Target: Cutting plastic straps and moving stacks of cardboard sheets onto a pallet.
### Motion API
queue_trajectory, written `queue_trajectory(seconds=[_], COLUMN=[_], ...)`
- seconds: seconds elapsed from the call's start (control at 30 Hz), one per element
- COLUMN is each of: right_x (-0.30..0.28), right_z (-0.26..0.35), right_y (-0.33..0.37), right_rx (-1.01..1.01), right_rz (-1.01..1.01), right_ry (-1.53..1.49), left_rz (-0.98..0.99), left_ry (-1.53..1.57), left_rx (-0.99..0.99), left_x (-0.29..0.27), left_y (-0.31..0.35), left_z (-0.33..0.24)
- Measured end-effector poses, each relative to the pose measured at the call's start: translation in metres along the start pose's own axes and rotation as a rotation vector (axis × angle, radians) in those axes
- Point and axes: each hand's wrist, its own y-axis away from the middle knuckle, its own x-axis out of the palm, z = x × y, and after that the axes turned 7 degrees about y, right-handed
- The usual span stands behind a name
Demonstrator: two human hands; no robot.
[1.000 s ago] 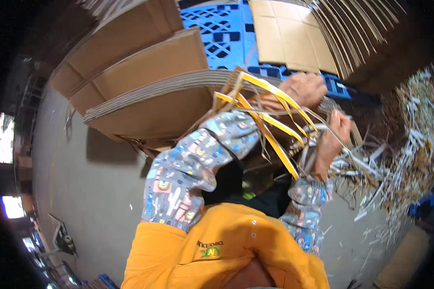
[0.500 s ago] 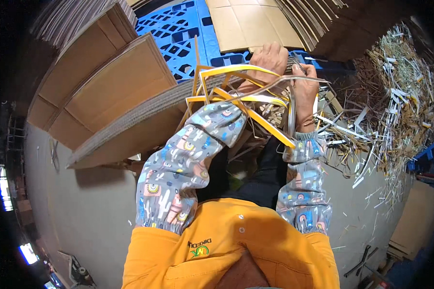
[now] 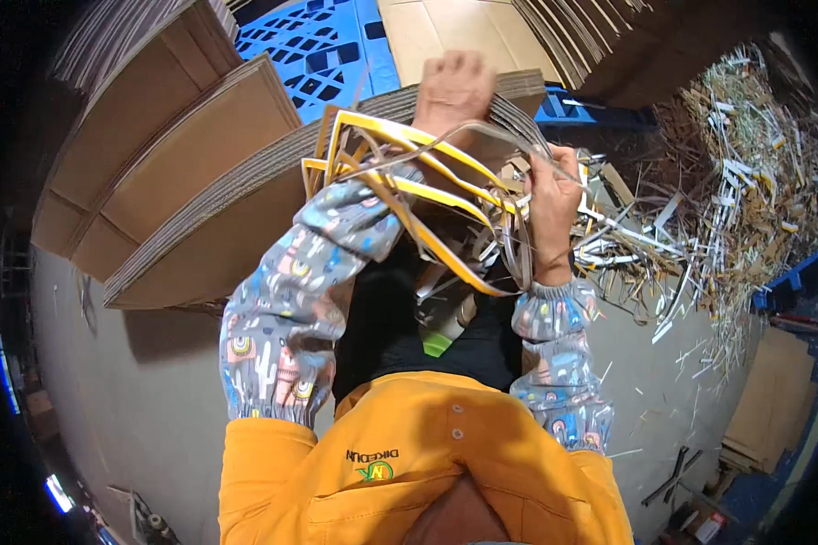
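A thick stack of brown corrugated cardboard sheets (image 3: 245, 177) leans in front of me, its layered edges facing up. My left hand (image 3: 454, 95), slightly blurred, reaches over the stack's upper edge with its fingers bent over the far side; the fingertips are hidden. Beside the stack's right end, my right hand (image 3: 554, 195) is closed on thin cardboard strips (image 3: 518, 245). Long, bent yellow-and-white strips (image 3: 436, 195) loop from near that hand across my left forearm. Patterned grey sleeves cover both forearms.
Further cardboard sheets (image 3: 200, 136) stand at the left, with a blue plastic pallet (image 3: 323, 54) behind. Flat cardboard (image 3: 445, 36) lies at the far middle. A large heap of cardboard scraps (image 3: 736, 182) spreads on the right. Cut pieces litter the grey floor (image 3: 645, 391).
Both hands have shifted left, and the left hand has moved away from the right. The strips have swung left with them. More of the stack's right end shows between my hands.
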Motion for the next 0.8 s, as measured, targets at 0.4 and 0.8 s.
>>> queue_trajectory(seconds=[0.4, 0.8], right_x=[-0.010, -0.031], right_z=[0.045, 0.073], right_y=[0.063, 0.142], right_rx=[0.146, -0.057], right_rz=[0.129, 0.270], right_ry=[-0.044, 0.264], left_rz=[0.076, 0.174], left_ry=[0.173, 0.507], left_rx=[-0.013, 0.297], left_x=[-0.042, -0.069], left_y=[0.037, 0.057], left_z=[0.044, 0.041])
